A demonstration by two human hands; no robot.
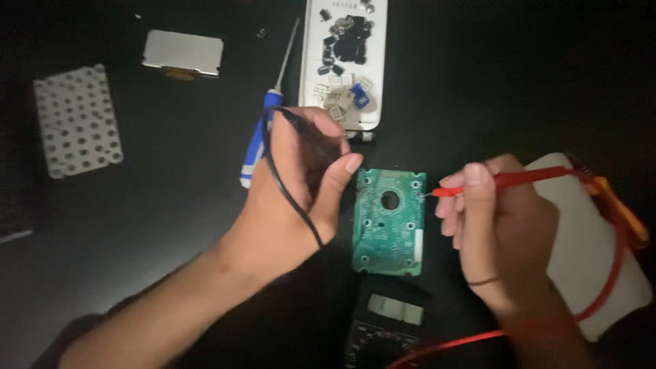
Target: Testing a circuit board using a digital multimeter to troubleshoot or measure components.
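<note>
- Probes out on both sides: left hand (294, 184), centre of frame, is curled tight around a black probe (311, 147), its black lead (287, 191) looping over the back of the hand.
- Right hand (488, 212), right of centre, pinches a red probe (509, 181) pen-style, fingers closed on the barrel, metal tip touching the right edge of the green circuit board (388, 222).
- Board lies flat in mid-frame between the hands, on the dark tabletop (171, 225); the black tip is hidden behind the thumb, so whether it touches the board I cannot tell.
- Doing this well, I'd judge, means keeping each tip steady on one pad, with the board not sliding and the heels of both hands braced on the table.
- Red lead (601, 287) trails to lower right; slack there helps avoid tugging the tip.
- Meter (386, 328) sits at bottom centre, its display dim.
- Blue-handled screwdriver (263, 133) lies upper middle, white tray of small parts (345, 55) at top, keypad mat (77, 119) upper left.
</note>
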